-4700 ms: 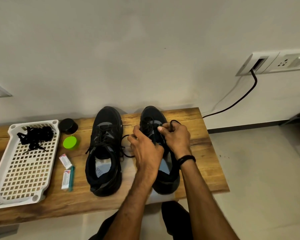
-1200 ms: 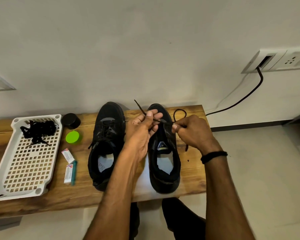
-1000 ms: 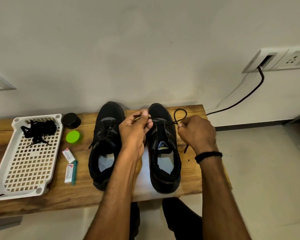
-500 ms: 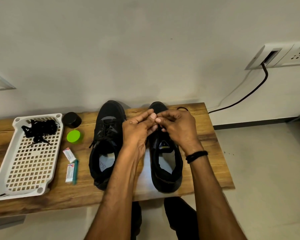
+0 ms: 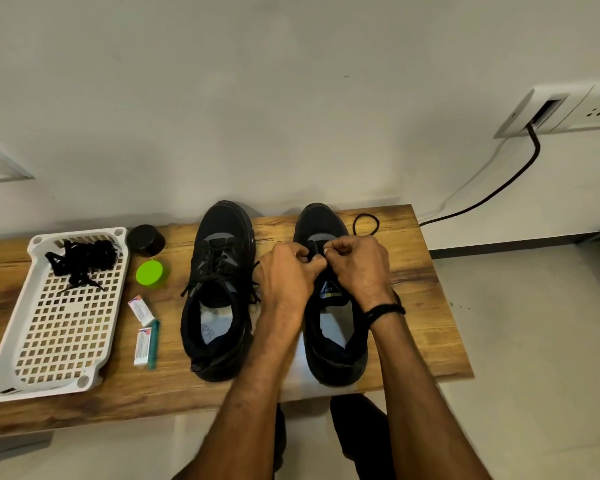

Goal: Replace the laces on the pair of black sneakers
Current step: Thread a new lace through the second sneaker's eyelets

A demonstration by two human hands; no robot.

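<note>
Right now I see both hands knuckle to knuckle over the forefoot of the right sneaker (image 5: 321, 220). The left hand (image 5: 288, 275) and the right hand (image 5: 357, 268) each have curled fingers pinching the black lace (image 5: 354, 226) at the lowest eyelets. The lace's slack lies in a loop on the wooden bench (image 5: 426, 306), just beyond the right hand. The left sneaker (image 5: 219, 289) is already laced and stands just outside the left hand. Farther out on that side sit a black jar (image 5: 146, 240), a green lid (image 5: 149, 274) and a white tray (image 5: 11, 341) holding a bundle of black laces (image 5: 80, 259).
</note>
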